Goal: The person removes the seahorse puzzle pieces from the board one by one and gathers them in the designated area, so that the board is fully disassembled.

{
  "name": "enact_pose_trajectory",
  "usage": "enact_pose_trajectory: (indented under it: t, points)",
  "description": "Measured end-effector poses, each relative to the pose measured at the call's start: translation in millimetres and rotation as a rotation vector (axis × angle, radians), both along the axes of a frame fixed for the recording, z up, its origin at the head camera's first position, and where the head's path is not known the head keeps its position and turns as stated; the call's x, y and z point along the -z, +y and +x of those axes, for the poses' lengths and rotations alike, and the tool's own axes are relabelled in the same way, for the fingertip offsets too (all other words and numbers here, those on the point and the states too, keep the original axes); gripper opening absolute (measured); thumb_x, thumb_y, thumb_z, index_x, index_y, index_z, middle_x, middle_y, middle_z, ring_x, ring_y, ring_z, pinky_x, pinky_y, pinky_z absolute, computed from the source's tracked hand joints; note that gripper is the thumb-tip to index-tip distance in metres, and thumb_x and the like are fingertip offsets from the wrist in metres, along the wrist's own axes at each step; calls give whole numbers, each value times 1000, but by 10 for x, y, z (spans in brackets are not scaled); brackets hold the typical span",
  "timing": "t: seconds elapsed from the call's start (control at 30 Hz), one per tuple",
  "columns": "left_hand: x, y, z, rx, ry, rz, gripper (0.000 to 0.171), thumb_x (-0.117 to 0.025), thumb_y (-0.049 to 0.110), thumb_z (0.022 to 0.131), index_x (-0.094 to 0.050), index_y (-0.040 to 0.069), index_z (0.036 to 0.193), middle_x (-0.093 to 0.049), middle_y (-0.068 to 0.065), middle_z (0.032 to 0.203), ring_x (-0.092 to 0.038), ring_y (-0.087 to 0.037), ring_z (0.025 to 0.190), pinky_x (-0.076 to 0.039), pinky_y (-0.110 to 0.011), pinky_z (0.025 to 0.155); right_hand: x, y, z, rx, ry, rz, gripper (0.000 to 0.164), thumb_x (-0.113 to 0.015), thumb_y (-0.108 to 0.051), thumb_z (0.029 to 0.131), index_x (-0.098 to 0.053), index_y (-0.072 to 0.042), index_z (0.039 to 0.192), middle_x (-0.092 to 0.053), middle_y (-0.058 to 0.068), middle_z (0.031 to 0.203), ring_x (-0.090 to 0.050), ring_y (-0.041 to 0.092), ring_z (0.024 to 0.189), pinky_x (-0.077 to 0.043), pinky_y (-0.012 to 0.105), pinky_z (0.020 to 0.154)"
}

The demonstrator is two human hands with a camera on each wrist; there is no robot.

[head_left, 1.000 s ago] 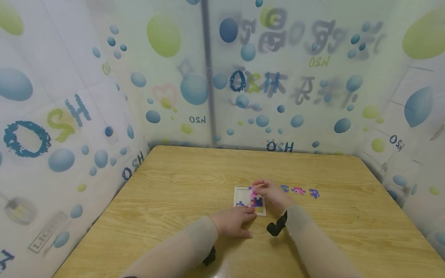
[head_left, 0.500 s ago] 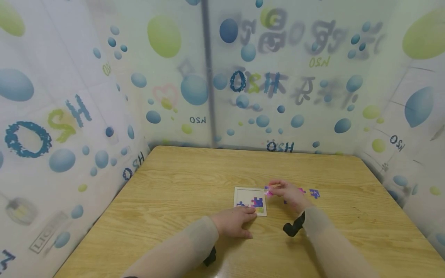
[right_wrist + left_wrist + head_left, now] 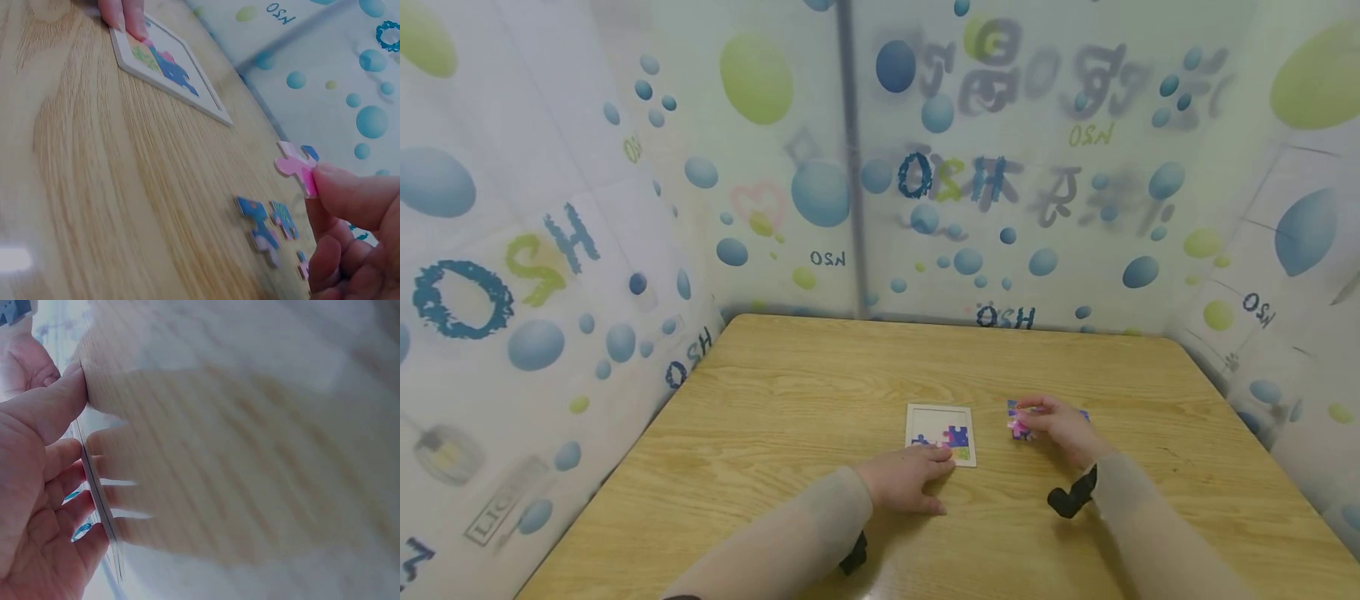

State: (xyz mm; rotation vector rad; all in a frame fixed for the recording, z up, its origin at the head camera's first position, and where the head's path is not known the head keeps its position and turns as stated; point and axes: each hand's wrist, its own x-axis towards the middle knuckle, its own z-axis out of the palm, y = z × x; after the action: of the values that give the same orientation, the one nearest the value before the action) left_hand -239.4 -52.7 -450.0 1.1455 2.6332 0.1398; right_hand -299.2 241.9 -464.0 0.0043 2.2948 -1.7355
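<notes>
In the head view, a small white-edged puzzle tray lies on the table with a few joined pieces along its front and right side. My left hand rests at the tray's front edge, its fingertips on the lower pieces. To the right of the tray, my right hand pinches a pink puzzle piece between thumb and fingers, held above the table in the right wrist view. Beneath it lie loose puzzle pieces, among them a blue and orange one and a smaller blue one, partly hidden by the hand in the head view.
The wooden table has rounded far corners. Pale curtains printed with bubbles and letters enclose it at the back and both sides. A black strap mount sits at the right wrist.
My right hand has lifted the pink puzzle piece out of the tray and carried it right, over the loose pieces. The left hand stays at the tray's front edge.
</notes>
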Motion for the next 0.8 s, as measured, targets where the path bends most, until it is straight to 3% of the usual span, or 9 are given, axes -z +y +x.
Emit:
enact_pose_trajectory:
  t: [0.17, 0.27, 0.4, 0.47, 0.63, 0.8]
  points:
    - [-4, 1, -6, 4, -2, 0, 71, -61, 50, 90, -40, 14, 147, -30, 0, 155, -27, -18, 142, -21, -28, 115, 11, 143, 45, 15, 11, 60, 45, -63, -20, 94, -51, 5, 129, -61, 4, 104, -51, 19, 92, -40, 32, 79]
    - [-3, 4, -8, 3, -2, 0, 71, -61, 50, 90, -40, 14, 147, -30, 0, 155, -27, -18, 142, -21, -28, 115, 14, 212, 60, 20, 18, 83, 45, -65, -20, 93, -53, 5, 129, -59, 13, 119, -49, 21, 99, -38, 32, 83]
    - [-3, 5, -9, 4, 1, 0, 71, -61, 49, 90, -40, 13, 147, -30, -1, 155, -27, -18, 142, -21, -28, 115, 3, 288, 78, 0, 31, 101, 43, -63, -18, 93, -53, 7, 128, -44, 21, 143, -45, 26, 113, -36, 31, 86]
    - [-6, 4, -12, 8, 5, 0, 71, -61, 49, 90, -40, 13, 147, -31, -1, 155, -28, -18, 142, -22, -28, 115, -10, 321, 92, 14, 9, 122, 42, -63, -18, 93, -54, 5, 127, -44, 22, 142, -43, 27, 112, -36, 32, 84]
    - [-9, 2, -17, 11, 6, -1, 71, -61, 49, 90, -40, 13, 147, -31, -1, 155, -28, -18, 142, -21, -28, 115, -49, 394, 129, 50, -41, 176, 40, -65, -16, 91, -54, 4, 125, -49, 18, 117, -43, 30, 101, -34, 34, 78]
    - [3, 1, -22, 12, 4, -4, 71, -60, 50, 91, -40, 13, 148, -31, -1, 155, -28, -18, 142, -21, -28, 115, -64, 423, 145, 39, -30, 215, 38, -67, -12, 89, -56, 7, 120, -49, 22, 121, -42, 30, 102, -33, 34, 80]
